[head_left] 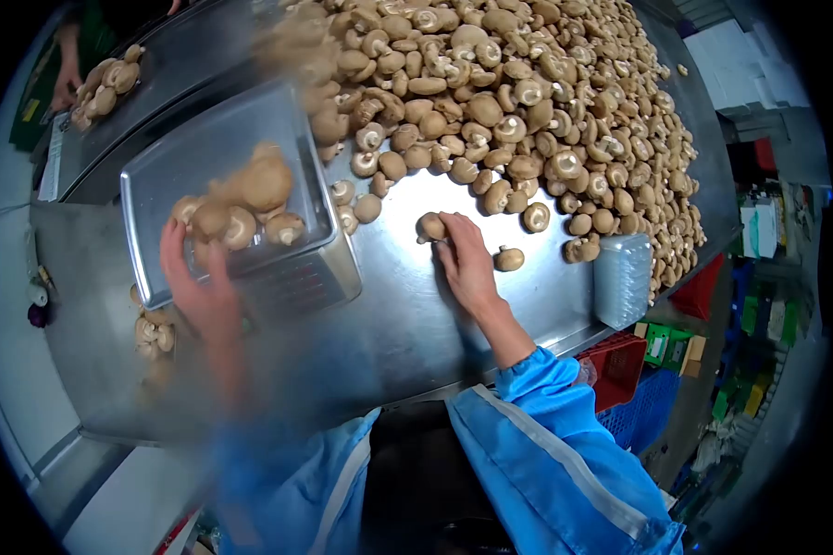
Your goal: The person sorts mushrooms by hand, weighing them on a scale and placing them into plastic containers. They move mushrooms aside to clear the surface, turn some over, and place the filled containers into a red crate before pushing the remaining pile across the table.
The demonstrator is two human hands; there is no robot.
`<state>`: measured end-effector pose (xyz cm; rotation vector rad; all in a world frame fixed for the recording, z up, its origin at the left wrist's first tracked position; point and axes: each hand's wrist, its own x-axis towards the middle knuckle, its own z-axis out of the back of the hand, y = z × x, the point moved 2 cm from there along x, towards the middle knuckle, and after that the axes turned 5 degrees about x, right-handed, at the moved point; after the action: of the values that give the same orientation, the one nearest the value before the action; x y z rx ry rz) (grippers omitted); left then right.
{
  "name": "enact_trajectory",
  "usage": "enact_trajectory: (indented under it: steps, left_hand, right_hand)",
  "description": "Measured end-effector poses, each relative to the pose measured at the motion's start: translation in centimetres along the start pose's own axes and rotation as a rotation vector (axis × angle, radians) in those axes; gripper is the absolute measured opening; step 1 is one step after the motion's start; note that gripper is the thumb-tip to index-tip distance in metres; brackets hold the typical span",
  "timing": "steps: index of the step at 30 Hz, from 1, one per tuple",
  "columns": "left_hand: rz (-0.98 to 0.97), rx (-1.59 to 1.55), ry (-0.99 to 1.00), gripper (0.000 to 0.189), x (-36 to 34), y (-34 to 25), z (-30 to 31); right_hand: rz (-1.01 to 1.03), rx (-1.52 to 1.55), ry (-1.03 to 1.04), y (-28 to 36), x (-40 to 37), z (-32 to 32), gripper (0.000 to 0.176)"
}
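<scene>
On the steel table, my right hand has its fingertips closed around a brown mushroom. Another single mushroom lies just to the right of that hand. My left hand, partly blurred, reaches over the near edge of the metal scale tray. Its fingers are spread against the near side of a small heap of mushrooms on the tray. Below the tray, the scale's body shows a panel facing me.
A large mushroom pile covers the table's far right. A stack of clear plastic trays stands by its near edge. More mushrooms lie left of the scale. At the upper left, another person's hand is beside piled mushrooms. Red crate below right.
</scene>
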<state>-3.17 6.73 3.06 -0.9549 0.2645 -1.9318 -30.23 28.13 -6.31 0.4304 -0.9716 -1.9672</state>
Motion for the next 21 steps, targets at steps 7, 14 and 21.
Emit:
enact_trajectory:
  steps: [7,14,21]
  left_hand:
    - [-0.009,0.003,-0.183,0.037,2.2,0.5,1.9]
    - [-0.149,-0.034,-0.062,0.039,2.7,2.9,2.0]
    - [-0.191,0.184,0.220,0.048,3.0,2.0,-1.0]
  right_hand:
    - [-0.141,0.032,-0.042,1.0,1.2,-0.3,0.043]
    - [0.075,0.284,-0.176,6.4,3.4,-0.2,0.042]
    - [0.554,0.446,-0.084,17.8,8.6,-5.7,0.042]
